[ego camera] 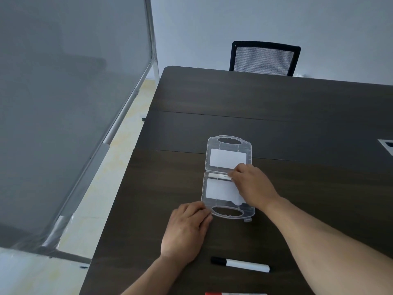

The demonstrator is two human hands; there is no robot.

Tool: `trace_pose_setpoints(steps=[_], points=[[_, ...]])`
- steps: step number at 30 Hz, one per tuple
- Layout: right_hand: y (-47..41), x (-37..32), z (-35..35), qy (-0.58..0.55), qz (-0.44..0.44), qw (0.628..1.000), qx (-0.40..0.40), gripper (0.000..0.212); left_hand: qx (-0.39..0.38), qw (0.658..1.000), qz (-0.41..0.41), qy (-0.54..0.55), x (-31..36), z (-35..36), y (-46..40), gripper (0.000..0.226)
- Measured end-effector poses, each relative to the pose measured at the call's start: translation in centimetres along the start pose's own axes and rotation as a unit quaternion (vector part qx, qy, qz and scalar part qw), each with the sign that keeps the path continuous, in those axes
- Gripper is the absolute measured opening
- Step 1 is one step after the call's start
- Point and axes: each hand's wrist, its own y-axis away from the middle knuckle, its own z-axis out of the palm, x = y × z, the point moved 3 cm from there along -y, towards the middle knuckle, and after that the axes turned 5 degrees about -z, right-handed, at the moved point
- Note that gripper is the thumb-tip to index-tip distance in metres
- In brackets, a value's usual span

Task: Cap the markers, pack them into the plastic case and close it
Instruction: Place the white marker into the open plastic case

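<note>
A clear plastic case (228, 145) lies open flat on the dark table, lid half away from me, base half near me. My right hand (253, 186) rests over the base half, its fingertips on a white marker (219, 177) lying along the hinge inside the base. At the base's near left corner by the handle, my left hand (187, 231) presses down with its fingers on the rim. A capped white marker with a black cap (240, 264) lies on the table near me. At the bottom edge, a marker with a red cap (234, 293) barely shows.
The dark wooden table (297, 116) stretches away, with a cable slot (387, 145) at the right edge. A black mesh chair (264, 58) stands at the far side. A large whiteboard on a stand (70, 103) leans to the left of the table.
</note>
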Motion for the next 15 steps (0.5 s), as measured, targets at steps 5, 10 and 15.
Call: trace_pose_setpoints(steps=[5,10,15], points=[[-0.2,-0.2,-0.1,0.015,-0.011,1.000,0.004,0.033,0.002,1.000,0.015,0.001,0.2,0.0,0.1,0.026],[-0.7,-0.2,0.2,-0.005,-0.017,1.000,0.019,0.030,0.004,0.999,0.028,0.019,0.3,0.1,0.2,0.026],[-1.2,-0.2,0.7,-0.041,-0.012,0.998,0.042,0.013,0.007,0.998,0.028,0.050,0.6,-0.2,0.1,0.026]])
